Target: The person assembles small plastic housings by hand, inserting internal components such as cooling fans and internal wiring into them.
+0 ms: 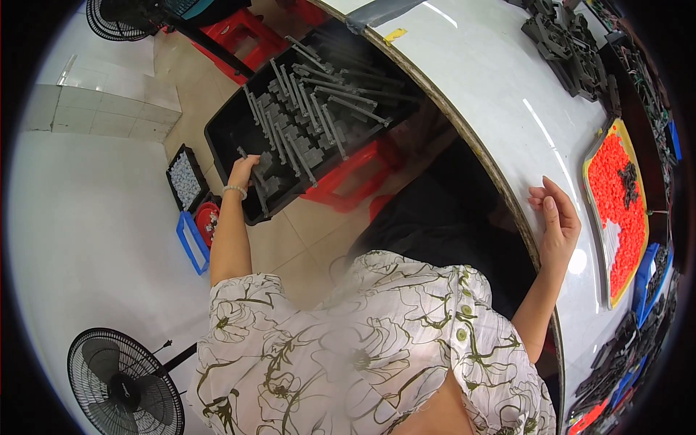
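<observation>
My left hand (243, 174), with a beaded bracelet at the wrist, reaches into the near left end of a black tray (226, 135). Its fingers are closed on a dark grey plastic part (264, 194), partly hidden by the hand. Rows of long grey plastic parts (312, 109) with bars and blocky bodies lie side by side in the tray. Over the white tabletop (500, 87), close to its edge, my right hand (558, 221) is held with fingers loosely bent and apart, nothing in it.
Red stools (341, 177) stand under and behind the tray. Right of my right hand lies a yellow-rimmed tray (589, 181) of small red pieces. Dark parts (562, 47) are heaped farther back. Boxes of small pieces (187, 181) and a fan (123, 384) stand at left.
</observation>
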Demonstrator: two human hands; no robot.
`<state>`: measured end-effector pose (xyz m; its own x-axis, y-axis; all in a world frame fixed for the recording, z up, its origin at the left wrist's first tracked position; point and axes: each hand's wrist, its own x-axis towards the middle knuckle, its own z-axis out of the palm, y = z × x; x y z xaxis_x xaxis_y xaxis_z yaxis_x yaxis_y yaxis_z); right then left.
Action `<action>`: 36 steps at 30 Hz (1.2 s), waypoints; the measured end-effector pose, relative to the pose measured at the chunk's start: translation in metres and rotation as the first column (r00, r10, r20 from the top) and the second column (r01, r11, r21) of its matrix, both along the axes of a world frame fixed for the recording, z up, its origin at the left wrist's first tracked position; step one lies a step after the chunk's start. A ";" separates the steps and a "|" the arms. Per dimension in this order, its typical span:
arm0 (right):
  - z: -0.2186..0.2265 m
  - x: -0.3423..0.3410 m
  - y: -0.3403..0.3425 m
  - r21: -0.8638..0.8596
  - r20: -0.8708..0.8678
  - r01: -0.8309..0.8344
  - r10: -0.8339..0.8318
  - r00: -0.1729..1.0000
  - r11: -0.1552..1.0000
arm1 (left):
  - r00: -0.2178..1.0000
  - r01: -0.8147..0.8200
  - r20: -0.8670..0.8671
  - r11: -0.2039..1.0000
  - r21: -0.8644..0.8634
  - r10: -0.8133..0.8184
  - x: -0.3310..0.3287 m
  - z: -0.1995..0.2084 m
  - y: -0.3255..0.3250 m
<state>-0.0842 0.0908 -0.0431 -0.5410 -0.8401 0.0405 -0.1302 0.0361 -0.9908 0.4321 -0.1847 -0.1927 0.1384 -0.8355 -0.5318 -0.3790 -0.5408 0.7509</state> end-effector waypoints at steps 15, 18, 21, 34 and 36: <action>-0.002 0.002 0.002 -0.014 0.021 -0.011 0.011 1.000 1.000 | 0.859 -0.286 -0.390 0.942 0.175 0.333 -0.014 0.006 0.048; 0.004 0.004 0.001 -0.023 0.023 -0.020 0.021 1.000 1.000 | 0.780 -0.271 -0.516 0.934 0.233 0.355 -0.008 -0.005 0.052; 0.004 0.003 -0.001 -0.030 0.002 -0.042 0.043 0.999 0.999 | 0.758 -0.288 -0.540 0.931 0.226 0.366 -0.019 -0.006 0.050; 0.011 0.007 0.008 -0.032 0.015 -0.025 0.026 1.000 0.999 | 0.698 -0.172 -0.668 0.966 0.194 0.259 -0.035 0.007 0.049; 0.008 0.002 0.013 -0.001 -0.014 -0.033 0.033 0.999 0.999 | 0.689 -0.057 -0.698 0.975 0.213 0.193 -0.043 0.018 0.051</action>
